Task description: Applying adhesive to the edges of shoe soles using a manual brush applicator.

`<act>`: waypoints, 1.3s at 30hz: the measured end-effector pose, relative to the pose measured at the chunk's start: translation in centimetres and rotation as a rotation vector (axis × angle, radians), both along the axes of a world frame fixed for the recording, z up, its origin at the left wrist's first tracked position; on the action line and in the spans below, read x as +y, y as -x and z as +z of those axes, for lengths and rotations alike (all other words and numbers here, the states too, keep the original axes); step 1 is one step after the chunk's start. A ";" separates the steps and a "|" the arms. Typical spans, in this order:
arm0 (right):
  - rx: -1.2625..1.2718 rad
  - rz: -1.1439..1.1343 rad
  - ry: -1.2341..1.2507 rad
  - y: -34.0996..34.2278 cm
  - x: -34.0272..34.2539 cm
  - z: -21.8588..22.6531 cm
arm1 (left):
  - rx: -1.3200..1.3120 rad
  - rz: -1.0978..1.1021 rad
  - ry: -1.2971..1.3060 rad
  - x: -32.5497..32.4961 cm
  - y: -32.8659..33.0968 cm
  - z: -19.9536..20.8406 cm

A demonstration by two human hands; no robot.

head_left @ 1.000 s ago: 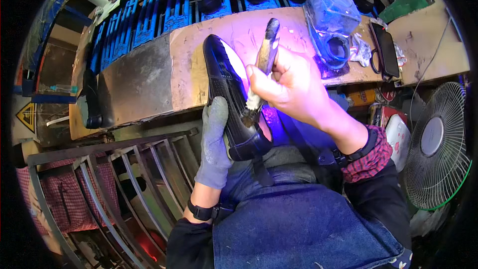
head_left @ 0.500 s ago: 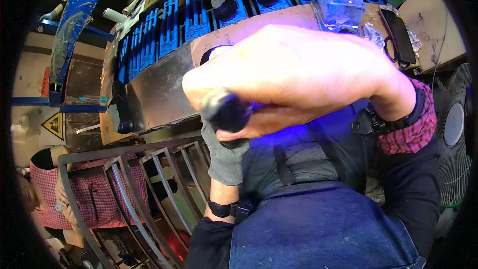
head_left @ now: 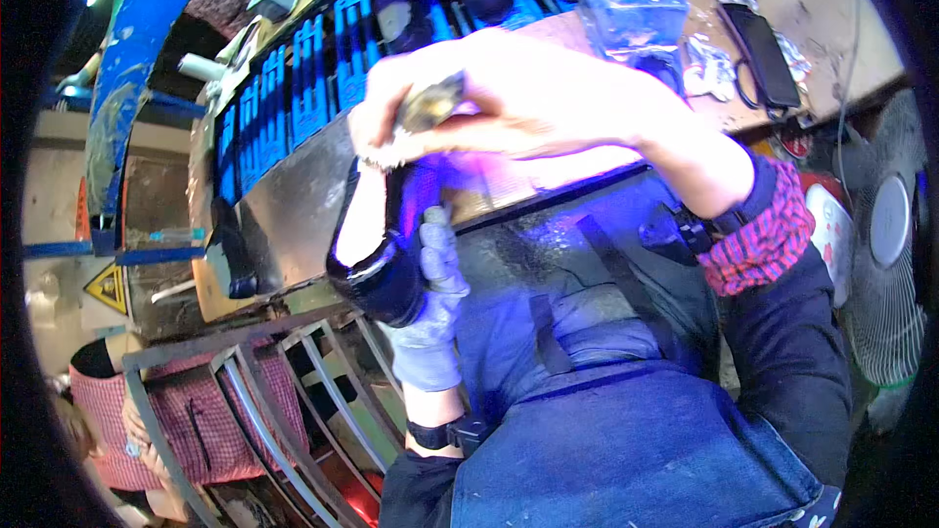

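My left hand, in a grey glove, grips a black shoe from its right side. A pale, whitish face of the shoe is turned up and to the left. Above it, my bare right hand is closed round a brush. The brush's worn handle end, dark and yellowish, sticks out of the fist. Light bristles seem to show below the fingers, close to the far end of the shoe. Strong glare washes out much of the right hand, and it hides part of the shoe.
More black shoes stand on a blue rack behind the metal-topped bench. A clear plastic box and a phone lie to the right. A fan stands far right. Metal rails and another person are at left.
My right hand has moved left and away from the gloved hand, turning the brush. The shoe, mostly hidden before, now shows in my left hand. The whole view has shifted slightly.
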State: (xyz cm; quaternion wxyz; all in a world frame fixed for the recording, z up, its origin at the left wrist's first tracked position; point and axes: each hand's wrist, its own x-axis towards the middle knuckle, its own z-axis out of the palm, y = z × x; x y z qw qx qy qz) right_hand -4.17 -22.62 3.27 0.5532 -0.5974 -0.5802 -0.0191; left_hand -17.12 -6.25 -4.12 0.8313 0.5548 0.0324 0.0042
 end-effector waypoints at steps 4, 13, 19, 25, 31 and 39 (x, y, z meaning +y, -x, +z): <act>0.220 -0.236 -0.051 1.8 -1.8 2.3 | 0.355 -0.206 1.395 1.6 0.7 0.7; 0.515 -0.657 -0.136 3.6 -8.6 -3.3 | 0.116 -0.163 -0.007 9.7 -10.7 5.5; 0.343 -0.836 0.002 2.5 -11.4 -6.3 | -0.008 0.105 -1.764 16.2 -23.9 5.1; 0.487 -0.789 -0.130 0.5 -16.8 -10.0 | 0.089 0.281 -1.694 11.9 -31.5 2.6; 0.565 -0.799 -0.150 -1.2 -15.7 -9.9 | 0.347 0.262 -1.725 20.4 -26.0 4.8; 0.747 -0.931 -0.204 1.1 -15.5 -9.8 | 0.757 0.685 -1.691 46.4 -4.6 0.7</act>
